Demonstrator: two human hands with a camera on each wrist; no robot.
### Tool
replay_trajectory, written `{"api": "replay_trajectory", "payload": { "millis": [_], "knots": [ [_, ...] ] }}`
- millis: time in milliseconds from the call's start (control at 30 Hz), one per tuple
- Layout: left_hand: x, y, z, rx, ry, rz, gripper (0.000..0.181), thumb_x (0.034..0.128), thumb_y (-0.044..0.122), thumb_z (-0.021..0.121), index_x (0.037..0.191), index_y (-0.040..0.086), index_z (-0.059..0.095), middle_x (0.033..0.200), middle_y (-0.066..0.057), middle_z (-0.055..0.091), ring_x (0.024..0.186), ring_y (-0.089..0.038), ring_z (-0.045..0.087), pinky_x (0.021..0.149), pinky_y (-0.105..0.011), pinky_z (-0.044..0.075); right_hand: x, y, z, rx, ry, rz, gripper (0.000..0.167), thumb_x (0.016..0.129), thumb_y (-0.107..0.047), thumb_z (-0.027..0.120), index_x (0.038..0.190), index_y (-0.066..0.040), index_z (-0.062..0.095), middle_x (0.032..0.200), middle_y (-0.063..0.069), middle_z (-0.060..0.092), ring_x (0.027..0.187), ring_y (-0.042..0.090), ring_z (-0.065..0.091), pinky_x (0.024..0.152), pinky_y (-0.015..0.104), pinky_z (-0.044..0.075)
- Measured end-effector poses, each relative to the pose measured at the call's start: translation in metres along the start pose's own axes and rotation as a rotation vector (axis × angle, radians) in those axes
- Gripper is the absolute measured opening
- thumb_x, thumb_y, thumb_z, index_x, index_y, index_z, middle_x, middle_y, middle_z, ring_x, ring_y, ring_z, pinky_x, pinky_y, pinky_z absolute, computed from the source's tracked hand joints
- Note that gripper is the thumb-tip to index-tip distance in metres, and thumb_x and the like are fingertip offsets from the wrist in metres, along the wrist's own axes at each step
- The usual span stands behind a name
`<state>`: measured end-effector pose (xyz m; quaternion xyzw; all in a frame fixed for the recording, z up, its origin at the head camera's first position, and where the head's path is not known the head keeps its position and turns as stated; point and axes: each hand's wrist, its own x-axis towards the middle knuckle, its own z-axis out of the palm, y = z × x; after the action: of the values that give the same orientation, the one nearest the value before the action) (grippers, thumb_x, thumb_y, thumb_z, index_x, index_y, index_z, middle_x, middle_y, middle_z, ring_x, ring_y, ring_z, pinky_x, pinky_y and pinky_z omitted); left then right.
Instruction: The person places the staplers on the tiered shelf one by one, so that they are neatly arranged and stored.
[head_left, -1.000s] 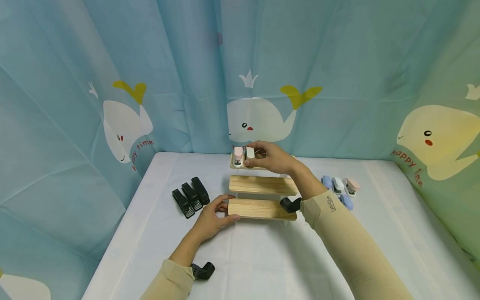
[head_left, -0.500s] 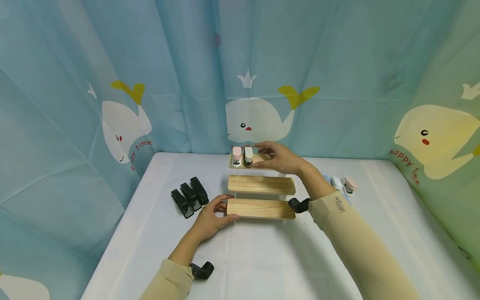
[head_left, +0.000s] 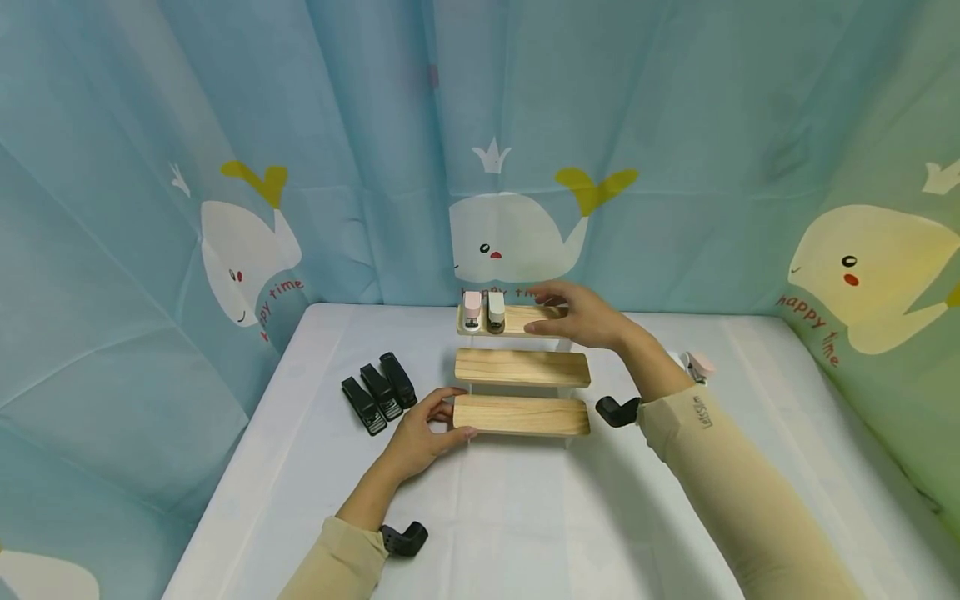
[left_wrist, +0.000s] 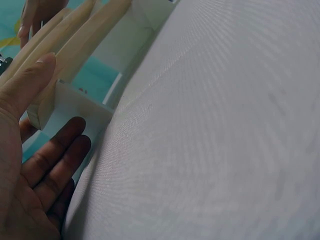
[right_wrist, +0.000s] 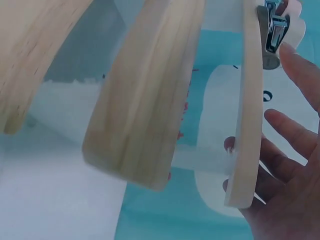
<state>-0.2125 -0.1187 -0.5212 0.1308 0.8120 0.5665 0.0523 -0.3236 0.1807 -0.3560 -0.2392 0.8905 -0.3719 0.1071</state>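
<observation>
A three-tier rack has wooden shelves: bottom [head_left: 521, 415], middle [head_left: 521, 367] and top [head_left: 525, 320]. My left hand [head_left: 416, 437] grips the left end of the bottom shelf; the left wrist view shows its thumb on the board [left_wrist: 75, 47], its fingers beside the clear support [left_wrist: 82, 107]. A pink stapler [head_left: 472, 310] and a white stapler [head_left: 496, 312] stand side by side at the top shelf's left end. Holding nothing, my right hand [head_left: 588, 317] has spread fingers around the right part of that shelf, some behind the board [right_wrist: 249, 125] in the right wrist view.
Several black staplers [head_left: 380, 393] lie on the white table [head_left: 495, 525] left of the rack. To the right, another pink stapler [head_left: 701, 365] shows beside my right forearm, which covers part of that group. A blue whale-print curtain [head_left: 390, 167] hangs behind.
My right hand has let go of the white stapler and moved right along the top shelf, uncovering more of its board. My left hand has stayed at the bottom shelf.
</observation>
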Motion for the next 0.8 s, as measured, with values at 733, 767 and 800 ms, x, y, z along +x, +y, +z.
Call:
{"api": "replay_trajectory", "payload": {
  "millis": [733, 767, 800],
  "knots": [
    [0.0, -0.001, 0.0, 0.017, 0.007, 0.001, 0.062, 0.0863, 0.04, 0.085, 0.142, 0.035, 0.058, 0.108, 0.006, 0.076, 0.106, -0.014, 0.068, 0.098, -0.046, 0.048, -0.02, 0.02, -0.019, -0.047, 0.047, 0.035, 0.07, 0.097, -0.039, 0.075, 0.154, -0.009, 0.047, 0.149, 0.018, 0.053, 0.143, 0.039, 0.047, 0.113, 0.062, 0.039],
    [0.0, -0.001, 0.0, 0.019, 0.007, 0.0, 0.063, 0.0862, 0.04, 0.086, 0.142, 0.035, 0.058, 0.109, 0.006, 0.076, 0.106, -0.014, 0.068, 0.098, -0.046, 0.048, -0.022, 0.021, -0.02, -0.051, 0.048, 0.035, 0.07, 0.097, -0.038, 0.074, 0.154, -0.009, 0.047, 0.149, 0.018, 0.053, 0.143, 0.039, 0.047, 0.114, 0.063, 0.038],
    [0.001, -0.001, 0.0, 0.02, 0.008, -0.001, 0.062, 0.0862, 0.04, 0.086, 0.142, 0.035, 0.058, 0.109, 0.005, 0.076, 0.106, -0.014, 0.067, 0.098, -0.046, 0.048, -0.023, 0.022, -0.021, -0.054, 0.051, 0.034, 0.07, 0.097, -0.038, 0.074, 0.154, -0.008, 0.047, 0.149, 0.019, 0.053, 0.142, 0.04, 0.047, 0.114, 0.063, 0.037]
  ]
}}
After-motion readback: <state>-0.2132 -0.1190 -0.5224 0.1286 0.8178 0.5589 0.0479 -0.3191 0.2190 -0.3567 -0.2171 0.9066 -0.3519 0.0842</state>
